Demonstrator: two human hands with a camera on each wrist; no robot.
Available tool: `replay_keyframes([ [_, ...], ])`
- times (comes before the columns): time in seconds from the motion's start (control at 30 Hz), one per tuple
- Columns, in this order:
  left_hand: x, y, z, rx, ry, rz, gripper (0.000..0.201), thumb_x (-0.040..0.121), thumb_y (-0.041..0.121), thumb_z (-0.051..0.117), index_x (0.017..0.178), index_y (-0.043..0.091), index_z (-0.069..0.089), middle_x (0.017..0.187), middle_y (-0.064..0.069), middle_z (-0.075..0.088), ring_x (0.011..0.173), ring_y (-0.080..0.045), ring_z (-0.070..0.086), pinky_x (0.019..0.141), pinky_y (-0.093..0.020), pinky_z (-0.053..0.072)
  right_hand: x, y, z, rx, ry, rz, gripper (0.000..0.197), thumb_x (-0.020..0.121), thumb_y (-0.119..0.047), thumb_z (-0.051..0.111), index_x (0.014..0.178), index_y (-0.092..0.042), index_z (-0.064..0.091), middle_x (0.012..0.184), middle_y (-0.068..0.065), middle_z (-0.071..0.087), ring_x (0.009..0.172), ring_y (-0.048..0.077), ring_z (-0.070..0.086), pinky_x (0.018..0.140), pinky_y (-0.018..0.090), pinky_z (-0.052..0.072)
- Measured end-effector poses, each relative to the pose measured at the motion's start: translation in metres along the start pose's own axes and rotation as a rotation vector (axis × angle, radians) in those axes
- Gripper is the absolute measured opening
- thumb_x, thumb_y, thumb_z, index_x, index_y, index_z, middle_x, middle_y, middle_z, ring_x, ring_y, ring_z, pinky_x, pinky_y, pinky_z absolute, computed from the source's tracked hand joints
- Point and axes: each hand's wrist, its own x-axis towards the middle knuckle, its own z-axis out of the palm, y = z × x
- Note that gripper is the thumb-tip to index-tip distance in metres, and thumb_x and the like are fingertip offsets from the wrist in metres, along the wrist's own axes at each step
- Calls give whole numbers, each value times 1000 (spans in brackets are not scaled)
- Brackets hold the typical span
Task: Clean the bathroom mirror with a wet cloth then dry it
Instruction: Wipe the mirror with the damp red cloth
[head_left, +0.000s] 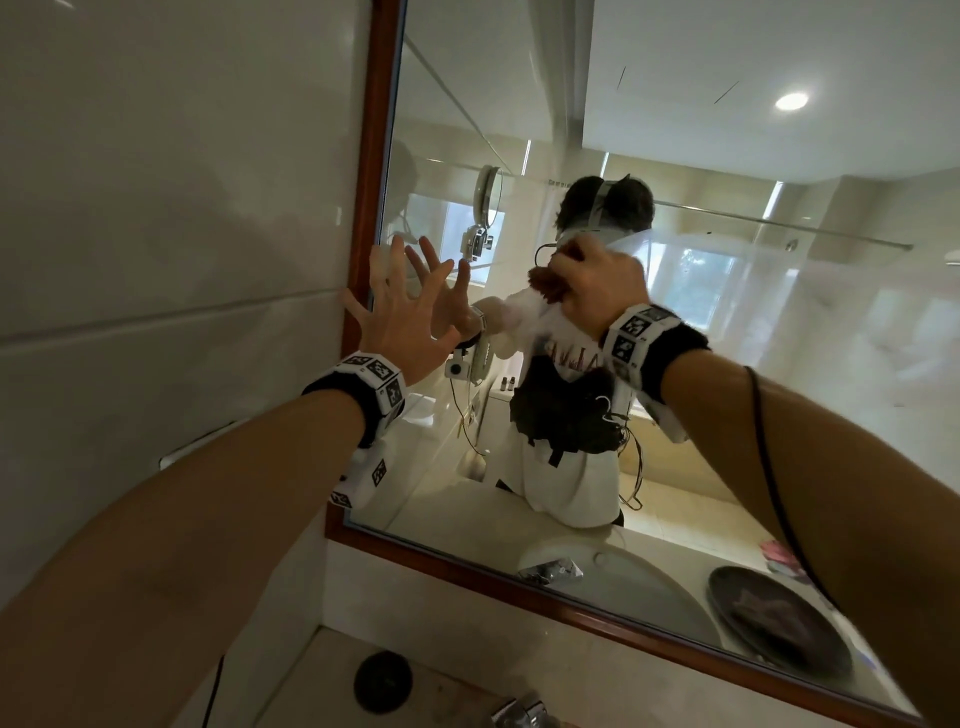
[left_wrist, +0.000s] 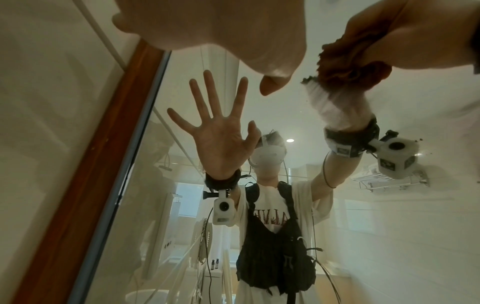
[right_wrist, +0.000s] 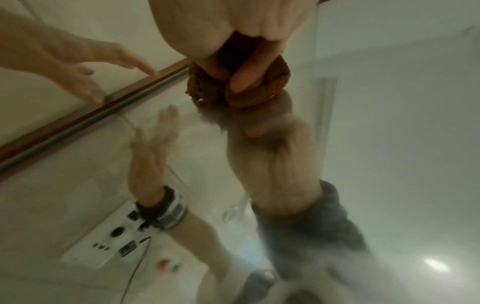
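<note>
Wiping looks midway: the right hand (head_left: 597, 283) grips a bunched brown cloth (left_wrist: 348, 67) against the hazy mirror (head_left: 753, 364), the left hand (head_left: 405, 312) splayed empty near its wooden frame (head_left: 371, 156); drying remains.

Dark plate (head_left: 779, 623) by the basin (head_left: 649, 587) — tiled wall (head_left: 156, 208) left.

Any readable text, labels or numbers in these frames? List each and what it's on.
Mirrored letters, roughly "ALIVE", read through reflection, uncertain: T-shirt print reflected in the mirror.
Square coded markers, no letters: wrist bands.
Wall panel: markings too blurred to read.
Nothing else legible.
</note>
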Motion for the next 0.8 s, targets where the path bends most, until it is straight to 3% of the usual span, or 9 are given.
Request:
replay_keyframes([
  [0.13, -2, 8, 1, 24, 21, 0, 86, 82, 57, 62, 150, 48, 11, 164, -6, -15, 150, -33, -13, 106, -79, 8, -4, 25, -16, 17, 93, 97, 32, 83, -12, 64, 115, -9, 64, 119, 23, 51, 89, 42, 59, 72, 44, 49],
  [0.27, -10, 15, -3, 23, 21, -8, 85, 82, 57, 63, 150, 47, 12, 164, -7, -14, 151, -34, -12, 107, -76, 6, -22, 11, -6, 1, 59, 111, 42, 86, -25, 62, 126, -14, 59, 131, 19, 43, 116, 38, 46, 83, 45, 49],
  [0.4, -12, 14, -10, -6, 11, -10, 85, 83, 54, 64, 151, 46, 14, 164, -7, -15, 150, -34, -12, 106, -77, 8, -39, -3, 10, 35, 104, 71, 49, 87, -37, 52, 128, -10, 56, 131, 18, 42, 115, 35, 43, 84, 43, 50],
  [0.5, -9, 17, -15, -25, 15, 5, 85, 84, 54, 63, 152, 45, 14, 164, -8, -15, 150, -35, -12, 108, -78, 8, -39, -5, 12, 120, 125, 81, 39, 91, -23, 58, 128, -13, 56, 131, 14, 46, 115, 34, 47, 85, 46, 51],
  [0.6, -7, 23, -16, -4, 9, 23, 85, 84, 58, 61, 153, 43, 15, 164, -9, -15, 151, -35, -12, 108, -75, 7, -37, -4, 10, 156, 84, 135, 47, 88, -18, 60, 134, -20, 50, 135, 8, 45, 119, 29, 47, 88, 44, 50],
  [0.7, -6, 27, -13, 23, 8, 41, 86, 84, 62, 59, 154, 41, 15, 164, -11, -14, 150, -36, -11, 107, -75, 8, -36, -2, 11, 108, 44, 186, 63, 81, -14, 69, 138, -12, 41, 138, 16, 40, 119, 33, 47, 86, 44, 53],
  [0.8, -7, 33, -5, -11, -2, 62, 85, 84, 60, 61, 154, 40, 18, 164, -14, -11, 150, -38, -10, 108, -77, 8, -38, 3, 11, 32, 19, 169, 50, 83, -17, 69, 127, -7, 49, 133, 20, 42, 115, 36, 49, 82, 44, 51],
])
